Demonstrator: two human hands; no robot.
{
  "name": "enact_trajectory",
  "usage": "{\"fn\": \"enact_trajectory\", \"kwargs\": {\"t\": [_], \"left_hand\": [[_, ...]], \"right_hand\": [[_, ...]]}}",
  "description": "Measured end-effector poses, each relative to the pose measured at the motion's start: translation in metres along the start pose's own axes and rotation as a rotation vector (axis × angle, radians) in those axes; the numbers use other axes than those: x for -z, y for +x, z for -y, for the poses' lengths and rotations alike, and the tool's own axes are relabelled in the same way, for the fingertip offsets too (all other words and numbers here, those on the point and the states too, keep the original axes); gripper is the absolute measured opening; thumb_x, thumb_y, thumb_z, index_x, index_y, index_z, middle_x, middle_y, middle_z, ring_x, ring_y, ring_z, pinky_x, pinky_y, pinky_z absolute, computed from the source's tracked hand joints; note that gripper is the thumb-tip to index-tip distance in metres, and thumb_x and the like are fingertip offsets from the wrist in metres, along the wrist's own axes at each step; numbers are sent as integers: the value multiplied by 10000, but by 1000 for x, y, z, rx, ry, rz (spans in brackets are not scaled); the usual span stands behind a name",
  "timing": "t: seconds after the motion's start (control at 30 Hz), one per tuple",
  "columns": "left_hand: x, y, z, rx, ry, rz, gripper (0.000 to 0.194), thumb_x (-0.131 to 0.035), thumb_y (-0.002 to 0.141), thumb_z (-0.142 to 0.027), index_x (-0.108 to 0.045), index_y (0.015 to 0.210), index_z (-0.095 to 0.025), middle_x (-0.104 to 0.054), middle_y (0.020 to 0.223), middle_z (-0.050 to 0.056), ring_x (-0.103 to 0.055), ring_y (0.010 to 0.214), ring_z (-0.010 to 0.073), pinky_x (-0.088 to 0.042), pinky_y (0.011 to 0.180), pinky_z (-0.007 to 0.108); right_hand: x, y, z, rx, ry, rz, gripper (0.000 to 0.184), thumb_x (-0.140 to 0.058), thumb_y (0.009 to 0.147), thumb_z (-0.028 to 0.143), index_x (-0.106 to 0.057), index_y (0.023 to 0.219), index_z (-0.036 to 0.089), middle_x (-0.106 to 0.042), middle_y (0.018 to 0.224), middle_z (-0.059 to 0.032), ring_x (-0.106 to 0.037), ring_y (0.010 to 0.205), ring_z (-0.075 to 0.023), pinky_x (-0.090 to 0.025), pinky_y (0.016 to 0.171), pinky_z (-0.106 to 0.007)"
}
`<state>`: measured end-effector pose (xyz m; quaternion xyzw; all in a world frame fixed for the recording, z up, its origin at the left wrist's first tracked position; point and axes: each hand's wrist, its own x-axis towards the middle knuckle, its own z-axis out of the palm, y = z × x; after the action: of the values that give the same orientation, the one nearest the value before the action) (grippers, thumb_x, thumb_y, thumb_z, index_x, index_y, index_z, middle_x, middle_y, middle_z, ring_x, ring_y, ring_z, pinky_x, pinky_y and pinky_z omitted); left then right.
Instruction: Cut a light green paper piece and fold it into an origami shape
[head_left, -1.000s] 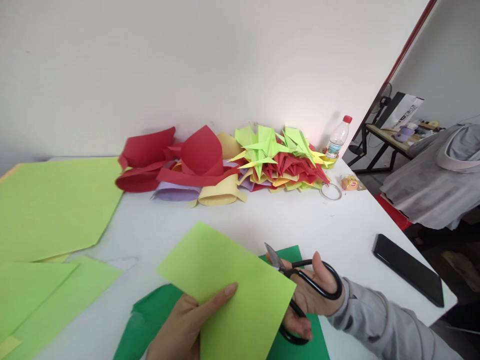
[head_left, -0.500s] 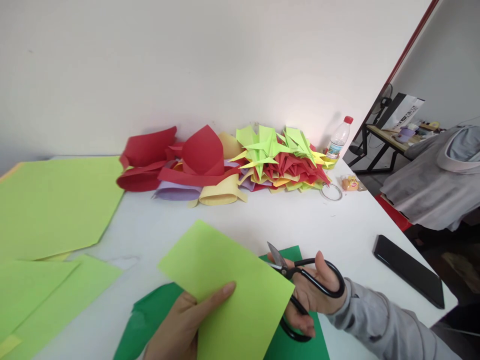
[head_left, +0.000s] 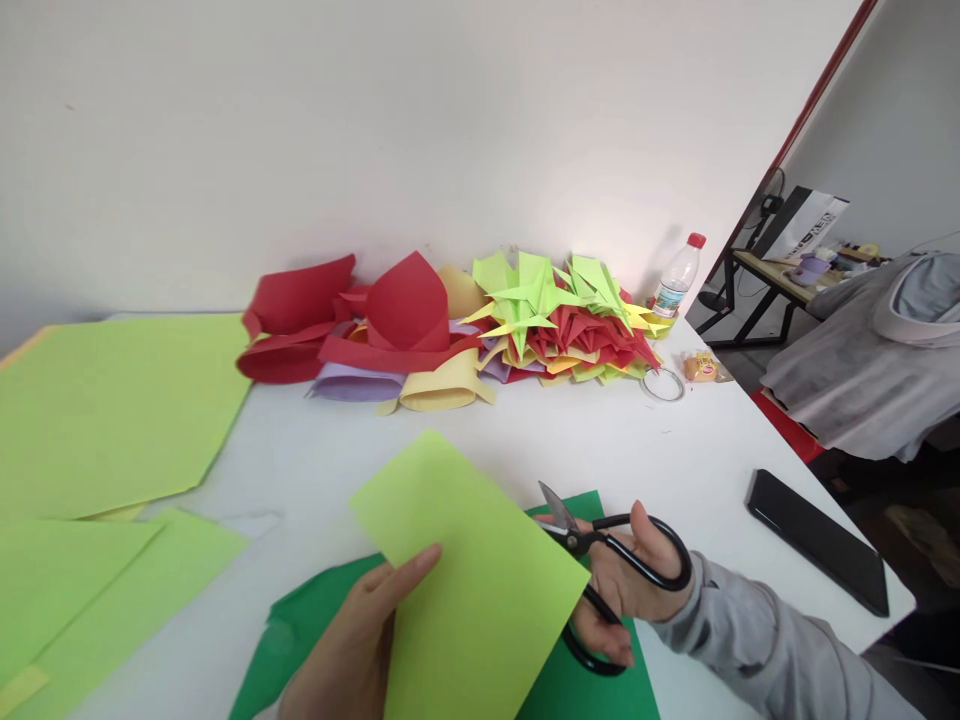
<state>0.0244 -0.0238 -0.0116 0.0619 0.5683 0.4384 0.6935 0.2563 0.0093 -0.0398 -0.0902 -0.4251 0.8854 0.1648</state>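
Note:
A lime-green sheet of paper [head_left: 472,580] is pinched in my left hand [head_left: 360,630], thumb on top and fingers hidden beneath. My right hand [head_left: 630,580] holds black-handled scissors [head_left: 577,540] by their loops, blades spread apart. The blades are at the sheet's upper right edge, the lower one partly hidden, so I cannot tell whether they touch the paper. Dark green paper [head_left: 592,670] lies on the table under the sheet and the right hand. More dark green paper [head_left: 300,610], folded or bent, shows beside my left hand.
Large lime-green sheets [head_left: 120,410] cover the table's left side. Along the wall lie rolled red paper shapes [head_left: 409,305] and a pile of folded paper stars [head_left: 532,290]. A bottle [head_left: 679,275], a wrapped snack [head_left: 701,367] and a black phone [head_left: 817,540] are on the right.
The lime-green sheet has turned slightly and its left corner has shifted right. My left thumb has moved a little left and up; the scissors have stayed nearly still.

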Motion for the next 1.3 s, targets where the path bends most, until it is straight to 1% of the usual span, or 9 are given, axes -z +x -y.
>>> {"fn": "enact_trajectory", "kwargs": {"t": [0.13, 0.3, 0.4, 0.57, 0.7, 0.8, 0.97, 1.13, 1.3], "left_hand": [[-3, 0, 0, 26, 70, 67, 285, -835, 568, -200, -710, 807, -112, -756, 718, 135, -716, 635, 343, -604, 531, 380], [-7, -6, 0, -2, 24, 102, 467, -847, 550, -200, -710, 991, -133, -765, 873, 119, -721, 734, 353, -619, 679, 412], [-8, -8, 1, 3, 36, 112, 462, -852, 547, -225, -720, 980, -133, -764, 878, 120, -721, 723, 355, -614, 695, 423], [-9, -10, 5, -32, 71, 168, 457, -855, 539, -285, -733, 944, -113, -763, 837, 144, -714, 756, 382, -603, 690, 448], [-10, -11, 7, -42, 88, 190, 448, -852, 548, -316, -734, 925, -104, -759, 842, 160, -712, 767, 386, -595, 694, 462], [-10, -11, 7, -45, 93, 180, 432, -847, 559, -314, -737, 917, -99, -758, 840, 163, -712, 762, 382, -591, 706, 465], [-8, -9, 7, -25, 60, 188, 378, -843, 568, -288, -739, 888, -117, -760, 858, 148, -708, 799, 382, -589, 726, 462], [-7, -8, 6, -22, 55, 185, 371, -841, 570, -285, -735, 889, -126, -762, 867, 137, -708, 808, 379, -591, 735, 449], [-6, -7, 4, -9, 55, 173, 429, -841, 578, -267, -721, 965, -125, -758, 907, 139, -712, 782, 377, -598, 694, 442]], "right_hand": [[1, -1, -3, -9, 7, -22, 1189, -78, 585, 938, 51, 1467, 152, -619, 575, 4, -487, 363, -139, -306, 416, -235], [-1, -2, -5, -3, 9, 14, 1175, -217, 591, 942, 49, 1462, 201, -647, 645, -10, -496, 406, -132, -318, 440, -229], [-2, -1, -6, -10, 1, 26, 1182, -231, 588, 942, 55, 1460, 196, -634, 634, 0, -479, 407, -128, -309, 447, -228], [-3, 0, -11, -77, -30, -60, 1153, -132, 624, 929, 129, 1447, 165, -600, 599, 15, -454, 397, -123, -292, 433, -227], [-4, 2, -13, 16, 3, -40, 1157, -279, 613, 928, 1, 1460, 192, -576, 585, 34, -420, 385, -104, -312, 436, -225], [-7, 3, -12, 63, 20, -22, 1100, -334, 637, 903, -72, 1459, 221, -589, 625, 26, -419, 387, -94, -331, 437, -219], [-11, 6, -12, 113, 49, -109, 1098, -327, 628, 912, -109, 1467, 237, -620, 754, -11, -442, 406, -84, -332, 419, -213], [-12, 7, -11, 81, 7, -157, 1160, -178, 593, 949, -81, 1475, 202, -599, 631, 10, -424, 394, -95, -308, 407, -216], [-13, 8, -9, 108, 22, -139, 1168, -222, 591, 948, -84, 1472, 194, -586, 606, 21, -397, 372, -85, -276, 392, -204]]}}
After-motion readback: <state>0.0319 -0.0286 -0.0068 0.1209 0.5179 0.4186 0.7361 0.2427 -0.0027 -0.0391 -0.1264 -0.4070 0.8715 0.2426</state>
